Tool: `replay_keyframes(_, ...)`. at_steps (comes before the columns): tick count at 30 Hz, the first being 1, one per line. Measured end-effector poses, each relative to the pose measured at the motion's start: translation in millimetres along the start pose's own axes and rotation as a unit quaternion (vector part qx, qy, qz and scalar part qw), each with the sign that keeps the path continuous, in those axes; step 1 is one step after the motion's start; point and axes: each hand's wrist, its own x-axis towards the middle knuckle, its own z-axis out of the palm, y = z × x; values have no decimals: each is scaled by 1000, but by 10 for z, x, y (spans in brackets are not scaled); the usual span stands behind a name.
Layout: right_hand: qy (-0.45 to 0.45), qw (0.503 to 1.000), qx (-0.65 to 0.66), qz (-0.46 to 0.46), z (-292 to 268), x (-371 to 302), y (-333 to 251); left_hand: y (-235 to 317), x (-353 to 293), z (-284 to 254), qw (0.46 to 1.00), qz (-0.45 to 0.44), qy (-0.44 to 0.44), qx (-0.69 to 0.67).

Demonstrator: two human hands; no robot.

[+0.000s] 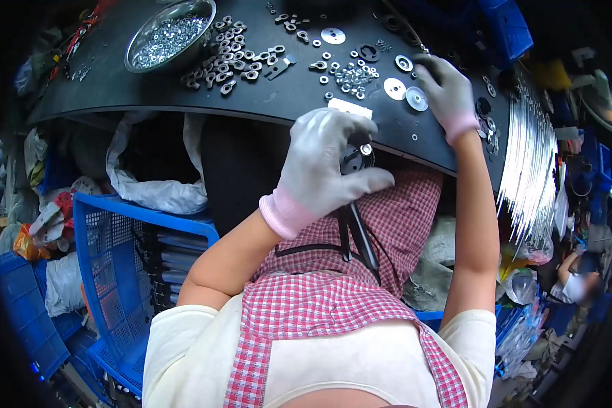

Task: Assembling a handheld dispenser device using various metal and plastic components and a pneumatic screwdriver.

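Observation:
My left hand point(323, 160), in a grey-white glove with a pink cuff, is curved over a round black metal assembly point(353, 162) in front of my lap. Its thumb and fingers are spread to either side of the part, and a bright bolt head point(366, 149) shows between them. Black tubes point(360, 238) run down from the assembly over my checked apron. At the right of the black table, my right hand point(447, 92), gloved the same way, reaches in with thumb and index finger apart. Beside its fingertips lies a ringed metal disc point(404, 63); two more round discs point(416, 98) lie near.
Lug-shaped metal parts point(234, 54) and a steel bowl of small hardware point(132, 47) occupy the table's left. Nuts point(353, 78) are heaped mid-table. Long thin rods point(527, 156) hang over the right edge. A blue crate point(81, 204) stands at left; another person point(574, 282) sits far right.

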Motion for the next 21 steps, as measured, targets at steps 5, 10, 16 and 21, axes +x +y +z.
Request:
replay_keyframes(5, -169, 952, -255, 29, 470, 456, 408, -211, 24, -156, 1000, 27, 2, -1)
replay_keyframes(10, -161, 949, -271, -1, 438, 573, 424, -316, -34, -6, 999, -5, 24, -31)
replay_keyframes(16, 59, 995, 59, -47, 130, 75, -239, -231, -126, 127, 995, -73, -14, -70)
replay_keyframes(21, 55, 951, 305, -14, 73, -420, -613, -339, -163, 190, 992, -37, 64, -98)
